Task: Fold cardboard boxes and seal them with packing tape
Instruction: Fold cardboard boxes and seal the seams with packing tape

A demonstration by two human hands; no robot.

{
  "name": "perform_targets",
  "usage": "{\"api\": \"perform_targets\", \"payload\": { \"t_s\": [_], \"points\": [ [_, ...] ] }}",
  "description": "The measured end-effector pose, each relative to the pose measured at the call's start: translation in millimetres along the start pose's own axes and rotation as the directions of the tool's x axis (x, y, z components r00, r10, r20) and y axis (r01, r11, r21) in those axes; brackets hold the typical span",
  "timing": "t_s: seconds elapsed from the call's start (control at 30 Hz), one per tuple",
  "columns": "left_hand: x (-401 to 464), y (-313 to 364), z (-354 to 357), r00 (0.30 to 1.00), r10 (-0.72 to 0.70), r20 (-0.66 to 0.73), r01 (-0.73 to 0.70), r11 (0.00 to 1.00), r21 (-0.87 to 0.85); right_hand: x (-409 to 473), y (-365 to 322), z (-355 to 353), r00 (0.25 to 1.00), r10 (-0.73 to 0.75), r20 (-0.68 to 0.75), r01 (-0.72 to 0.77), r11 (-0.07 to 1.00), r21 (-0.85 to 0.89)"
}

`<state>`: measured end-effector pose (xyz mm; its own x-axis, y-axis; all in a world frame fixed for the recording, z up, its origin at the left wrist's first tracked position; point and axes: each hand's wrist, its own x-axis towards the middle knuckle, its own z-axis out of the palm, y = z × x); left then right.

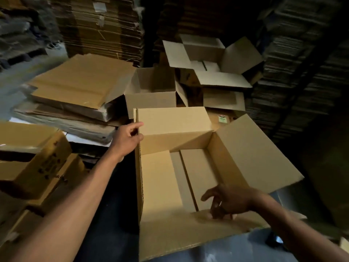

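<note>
Open box [188, 167]: plain light tan cardboard, unprinted inside, with a darker brown seam line along the bottom. Smaller boxes behind [151, 91]: duller tan, grey-beige on the flaps. Flat cardboard sheets [81, 80]: golden brown. Boxes at left [37, 163]: yellow-brown with dark printed marks, illegible. Stacked cardboard at rear [105, 25]: brown, finely banded by layered edges. Floor [226, 250]: grey-blue.

Open box [188, 167] front center, left hand [126, 138] on its far-left corner, right hand [228, 200] at its near edge. Smaller open box [151, 95] behind it, more open boxes [211, 67] behind-right. Flat cardboard pile [75, 91] left; tall flat stacks [102, 25] at back, possibly on pallets.
</note>
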<state>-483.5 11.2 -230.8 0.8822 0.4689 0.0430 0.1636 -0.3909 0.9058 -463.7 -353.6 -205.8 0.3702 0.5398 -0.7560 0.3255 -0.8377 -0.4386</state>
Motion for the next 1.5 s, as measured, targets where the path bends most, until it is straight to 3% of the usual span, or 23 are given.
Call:
{"api": "perform_targets", "payload": {
  "t_s": [0.1, 0.17, 0.2, 0.27, 0.3, 0.33, 0.4, 0.43, 0.47, 0.5, 0.57, 0.6, 0.63, 0.7, 0.73, 0.8, 0.87, 0.97, 1.03, 1.2, 1.37, 1.5],
  "points": [
    [2.6, -4.9, 19.0, 0.989, 0.047, 0.139, -0.045, 0.999, -0.017, 20.3, -17.0, 8.5, 0.998, 0.006, 0.061, 0.006, 0.981, -0.193],
    [-6.3, -14.4, 51.6, 0.949, 0.071, 0.308, -0.111, 0.987, 0.115, 35.6, -18.9, 14.9, 0.997, 0.039, 0.065, -0.024, 0.976, -0.215],
    [-13.4, -20.7, 69.1, 0.931, 0.073, 0.358, -0.165, 0.958, 0.234, 40.7, -16.1, 15.6, 0.999, 0.051, 0.010, -0.048, 0.982, -0.185],
    [-28.6, -39.1, 97.3, 0.921, 0.072, 0.384, -0.242, 0.878, 0.414, 43.5, 1.6, 11.6, 0.961, 0.122, -0.248, -0.138, 0.989, -0.050],
    [-34.5, -51.6, 106.8, 0.923, 0.067, 0.379, -0.251, 0.850, 0.463, 42.3, 15.2, 9.4, 0.882, 0.196, -0.428, -0.206, 0.978, 0.025],
    [-39.5, -62.9, 112.6, 0.927, 0.059, 0.371, -0.251, 0.832, 0.495, 39.8, 30.3, 8.8, 0.747, 0.295, -0.595, -0.285, 0.952, 0.113],
    [-49.5, -78.4, 118.4, 0.935, 0.060, 0.350, -0.249, 0.812, 0.527, 29.1, 63.2, 10.5, 0.362, 0.498, -0.788, -0.292, 0.863, 0.412],
    [-55.4, -83.2, 120.9, 0.938, 0.071, 0.341, -0.255, 0.806, 0.534, 21.0, 78.1, 8.9, 0.164, 0.609, -0.776, -0.168, 0.792, 0.586],
    [-61.0, -85.4, 123.5, 0.939, 0.081, 0.333, -0.260, 0.801, 0.539, 11.9, 90.8, 5.0, 0.011, 0.720, -0.694, 0.004, 0.694, 0.720],
    [-64.7, -87.5, 126.2, 0.942, 0.096, 0.323, -0.269, 0.792, 0.548, 2.9, 101.1, -0.3, -0.052, 0.816, -0.576, 0.190, 0.574, 0.797],
    [-66.5, -89.6, 129.4, 0.947, 0.108, 0.303, -0.272, 0.773, 0.573, -8.0, 111.5, -9.1, 0.031, 0.915, -0.403, 0.496, 0.336, 0.801],
    [-66.2, -90.8, 131.3, 0.949, 0.108, 0.298, -0.271, 0.763, 0.587, -9.4, 112.4, -10.4, 0.075, 0.915, -0.396, 0.588, 0.280, 0.758],
    [-66.4, -92.2, 132.7, 0.951, 0.109, 0.288, -0.267, 0.757, 0.597, -9.2, 108.7, -9.6, 0.081, 0.897, -0.434, 0.630, 0.291, 0.720],
    [-66.8, -94.1, 135.6, 0.956, 0.106, 0.273, -0.257, 0.753, 0.606, -5.0, 102.3, -1.3, 0.035, 0.826, -0.562, 0.598, 0.433, 0.675],
    [-67.3, -94.8, 136.6, 0.958, 0.104, 0.267, -0.252, 0.751, 0.611, -4.1, 98.7, 5.6, 0.049, 0.771, -0.635, 0.567, 0.502, 0.653],
    [-68.3, -95.9, 139.7, 0.960, 0.101, 0.262, -0.249, 0.735, 0.631, -0.5, 97.0, 21.4, 0.206, 0.587, -0.783, 0.469, 0.643, 0.605],
    [-70.0, -96.5, 141.1, 0.960, 0.084, 0.269, -0.244, 0.725, 0.644, 5.7, 100.9, 33.1, 0.433, 0.332, -0.838, 0.251, 0.848, 0.466],
    [-73.4, -96.9, 141.6, 0.960, 0.075, 0.270, -0.242, 0.709, 0.662, 11.4, 102.4, 40.1, 0.778, 0.098, -0.620, 0.007, 0.986, 0.165],
    [-76.7, -96.1, 141.9, 0.963, 0.071, 0.261, -0.232, 0.713, 0.661, 9.8, 96.8, 45.2, 0.906, 0.073, -0.418, -0.080, 0.997, 0.001],
    [-82.5, -89.9, 134.3, 0.974, 0.050, 0.220, -0.153, 0.864, 0.480, -15.7, 88.3, 34.7, 0.984, 0.081, -0.161, -0.094, 0.993, -0.076],
    [-89.9, -96.8, 123.2, 0.970, 0.000, 0.244, -0.165, 0.735, 0.657, -35.2, 88.3, 27.4, 0.992, -0.035, 0.121, 0.072, 0.946, -0.317],
    [-98.0, -93.3, 121.8, 0.970, 0.002, 0.242, -0.170, 0.714, 0.679, -42.3, 75.3, 20.0, 0.988, -0.053, 0.143, 0.107, 0.910, -0.401]
  ]
}}
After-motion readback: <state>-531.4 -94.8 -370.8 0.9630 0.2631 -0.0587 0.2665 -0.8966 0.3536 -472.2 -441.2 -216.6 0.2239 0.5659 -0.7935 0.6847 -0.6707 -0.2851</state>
